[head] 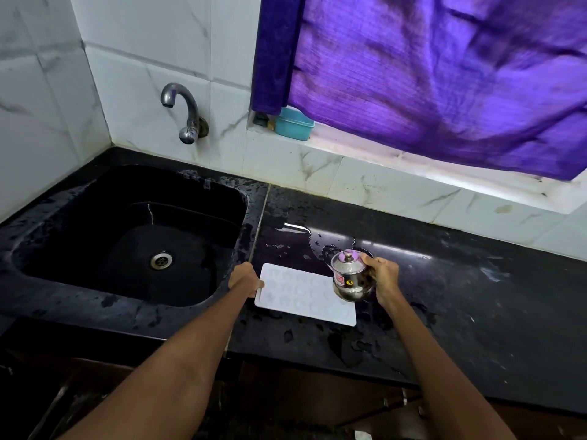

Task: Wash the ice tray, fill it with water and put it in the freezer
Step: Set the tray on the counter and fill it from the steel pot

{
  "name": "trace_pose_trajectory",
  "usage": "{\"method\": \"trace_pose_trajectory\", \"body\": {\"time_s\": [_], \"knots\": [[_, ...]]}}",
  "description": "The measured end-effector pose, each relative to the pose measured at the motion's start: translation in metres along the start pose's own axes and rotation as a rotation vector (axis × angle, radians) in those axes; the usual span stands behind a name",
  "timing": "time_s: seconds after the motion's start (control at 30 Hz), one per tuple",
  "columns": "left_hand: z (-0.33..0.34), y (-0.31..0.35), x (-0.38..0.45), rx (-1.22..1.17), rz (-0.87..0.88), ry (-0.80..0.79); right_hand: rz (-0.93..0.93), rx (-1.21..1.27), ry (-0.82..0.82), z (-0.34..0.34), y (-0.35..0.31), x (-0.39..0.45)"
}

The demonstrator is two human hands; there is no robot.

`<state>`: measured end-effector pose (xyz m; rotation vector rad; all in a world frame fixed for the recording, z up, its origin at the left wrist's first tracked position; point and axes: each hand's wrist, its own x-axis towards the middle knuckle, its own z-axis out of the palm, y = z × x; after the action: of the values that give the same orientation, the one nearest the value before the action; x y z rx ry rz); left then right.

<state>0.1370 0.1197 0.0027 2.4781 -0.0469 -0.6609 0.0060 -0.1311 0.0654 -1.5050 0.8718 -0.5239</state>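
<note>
Low in the middle of the frame, the white ice tray (pixel 305 295) lies flat on the wet black worktop (pixel 460 300). The left hand (pixel 245 280) pinches its left edge, fingers clamped. At its right end, the right hand (pixel 382 274) grips a tilted steel jug (pixel 349 276).

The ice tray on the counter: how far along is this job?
Washing looks done: the counter around the sink is splashed and the tap is not running. Filling is in hand: the left hand holds the ice tray by its edge while the right hand holds a steel kettle above it. The freezer step remains.
</note>
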Motion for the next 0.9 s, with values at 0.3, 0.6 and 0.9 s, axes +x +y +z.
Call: {"method": "trace_pose_trajectory", "body": {"time_s": [0.3, 0.6, 0.9], "knots": [[0.0008, -0.0001, -0.0004, 0.008, -0.005, -0.003, -0.037, -0.051, 0.007, -0.0019, 0.0096, 0.0003], [0.0010, -0.0004, -0.0004, -0.002, 0.002, 0.005, -0.050, -0.045, 0.004, -0.0033, 0.0110, -0.0005], [0.0020, 0.0003, 0.0005, -0.006, -0.004, 0.011, -0.060, -0.068, 0.011, -0.0051, 0.0110, 0.0007]]}}
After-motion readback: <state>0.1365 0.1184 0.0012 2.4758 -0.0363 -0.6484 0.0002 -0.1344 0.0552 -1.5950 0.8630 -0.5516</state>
